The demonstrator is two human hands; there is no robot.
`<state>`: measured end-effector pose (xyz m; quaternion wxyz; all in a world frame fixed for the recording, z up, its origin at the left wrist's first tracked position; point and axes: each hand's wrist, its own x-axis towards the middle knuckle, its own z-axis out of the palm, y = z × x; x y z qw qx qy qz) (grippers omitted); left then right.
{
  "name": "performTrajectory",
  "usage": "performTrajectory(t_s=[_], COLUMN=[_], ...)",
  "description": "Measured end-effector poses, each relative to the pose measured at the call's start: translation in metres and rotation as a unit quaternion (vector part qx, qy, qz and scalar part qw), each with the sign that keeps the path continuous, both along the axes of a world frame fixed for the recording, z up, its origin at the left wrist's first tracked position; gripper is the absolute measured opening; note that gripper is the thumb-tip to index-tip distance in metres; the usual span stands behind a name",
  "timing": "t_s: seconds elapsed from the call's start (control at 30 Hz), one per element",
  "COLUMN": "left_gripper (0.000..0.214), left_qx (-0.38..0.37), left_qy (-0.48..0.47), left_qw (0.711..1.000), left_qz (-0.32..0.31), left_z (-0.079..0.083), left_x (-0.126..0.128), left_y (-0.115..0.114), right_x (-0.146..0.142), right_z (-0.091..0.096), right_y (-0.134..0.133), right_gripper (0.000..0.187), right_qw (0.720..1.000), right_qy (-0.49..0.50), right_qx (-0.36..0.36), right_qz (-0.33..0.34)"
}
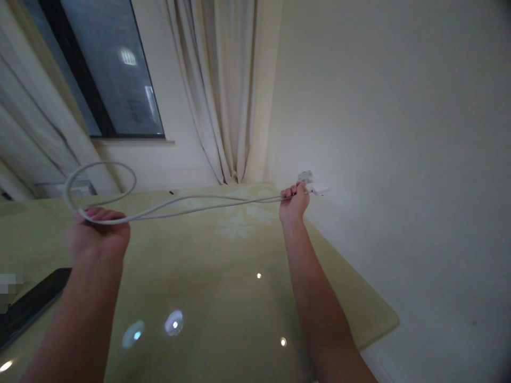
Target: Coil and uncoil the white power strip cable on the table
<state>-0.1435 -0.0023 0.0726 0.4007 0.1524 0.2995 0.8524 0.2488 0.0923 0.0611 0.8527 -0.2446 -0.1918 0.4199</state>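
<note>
cable: the white cable is up in the air over the desk, strung between both hands, doubled into two strands for most of the run
long axis: pretty much left to right, sagging a bit in the middle
left hand: grip loosely curled around the looped end; the loop sticks out up and to the left of it
right hand: fingers pressed together, pinching the cable right behind the plug, which pokes out toward the wall
nearer: right hand is at the plug, left hand well apart from it
desk: glossy yellow-green top, lamp reflections on it, dark phone lying at the left edge
room: dim, window and pale curtain behind the desk
</note>
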Motion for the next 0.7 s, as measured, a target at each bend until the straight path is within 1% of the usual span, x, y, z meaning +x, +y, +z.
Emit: performTrajectory(t_s=[0.07,0.1,0.17,0.27,0.33,0.4,0.47,0.57,0.63,0.7], left_gripper=[0.043,0.048,0.054,0.039,0.037,0.048,0.060,0.062,0.060,0.057], left_qx=[0.048,0.048,0.019,-0.058,-0.075,-0.059,-0.043,-0.041,-0.051,-0.084], left_qy=[-0.082,-0.089,-0.062,0.032,0.086,0.099,0.067,-0.004,-0.022,0.000], left_qw=[0.995,0.994,0.997,0.996,0.993,0.993,0.995,0.996,0.997,0.996], left_qz=[-0.021,-0.034,-0.050,-0.061,-0.033,0.018,0.061,0.079,0.047,-0.023], left_z=[0.004,0.005,0.005,0.000,-0.006,-0.014,-0.021,-0.032,-0.038,-0.043], left_x=[0.006,0.008,0.009,0.005,0.001,-0.004,-0.010,-0.019,-0.022,-0.022], left_y=[-0.003,-0.005,-0.008,-0.009,-0.008,-0.006,-0.005,-0.003,0.000,0.005], right_x=[0.008,0.011,0.015,0.018,0.017,0.016,0.015,0.014,0.013,0.012], right_z=[-0.001,-0.001,-0.002,-0.001,0.000,0.002,0.003,0.001,-0.001,-0.002], right_y=[0.001,0.002,0.001,-0.001,-0.005,-0.009,-0.013,-0.015,-0.015,-0.014], right_gripper=[0.041,0.040,0.039,0.036,0.035,0.037,0.042,0.055,0.058,0.057], right_qw=[1.000,1.000,0.999,0.999,1.000,0.998,0.994,0.989,0.987,0.985], right_qy=[0.007,0.011,0.019,0.021,0.000,-0.033,-0.062,-0.099,-0.119,-0.134], right_qx=[-0.011,-0.018,-0.028,-0.030,-0.005,0.042,0.084,0.108,0.111,0.108], right_qz=[-0.013,-0.016,-0.020,-0.022,-0.009,0.014,0.030,0.027,0.006,-0.026])
